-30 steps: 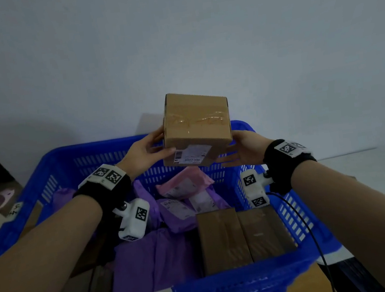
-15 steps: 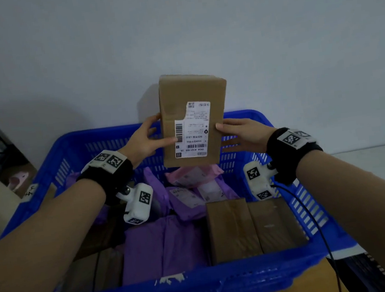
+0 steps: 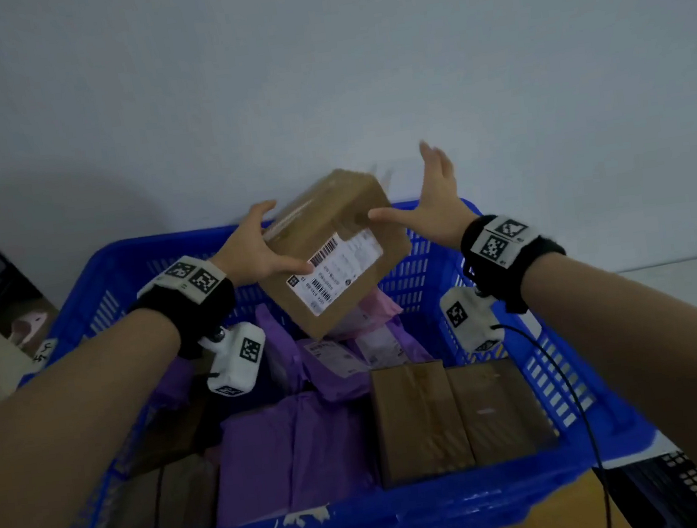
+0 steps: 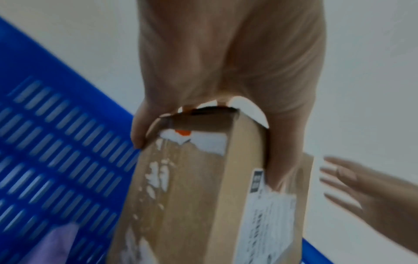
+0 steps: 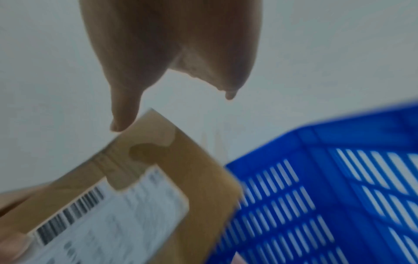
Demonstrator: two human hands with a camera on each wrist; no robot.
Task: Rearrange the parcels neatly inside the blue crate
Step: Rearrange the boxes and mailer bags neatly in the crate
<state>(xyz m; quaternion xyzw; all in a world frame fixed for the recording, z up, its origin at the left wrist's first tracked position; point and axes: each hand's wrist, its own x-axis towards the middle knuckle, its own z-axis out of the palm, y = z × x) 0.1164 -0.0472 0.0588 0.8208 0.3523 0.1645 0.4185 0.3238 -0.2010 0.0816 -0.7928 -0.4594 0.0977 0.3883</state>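
Observation:
A brown cardboard box [image 3: 335, 239] with a white barcode label hangs tilted above the far end of the blue crate [image 3: 114, 286]. My left hand [image 3: 262, 247] grips its left end, thumb on the label face and fingers behind; the left wrist view shows the box [image 4: 203, 196] wedged in that hand [image 4: 226, 71]. My right hand [image 3: 422, 199] is spread wide at the box's right, fingers straight and pointing up. Its thumb tip is at the box's upper edge [image 5: 144, 160]; contact is unclear.
In the crate lie purple mailers [image 3: 294, 452], a pink mailer [image 3: 376, 310] under the held box, and two brown boxes [image 3: 421, 420] side by side at the near right. A white wall stands just behind the crate. Dark objects sit at far left.
The box was upright between both hands; now it is tilted clockwise and held by the left hand alone. The right hand has let go and spread open, rising to the box's right.

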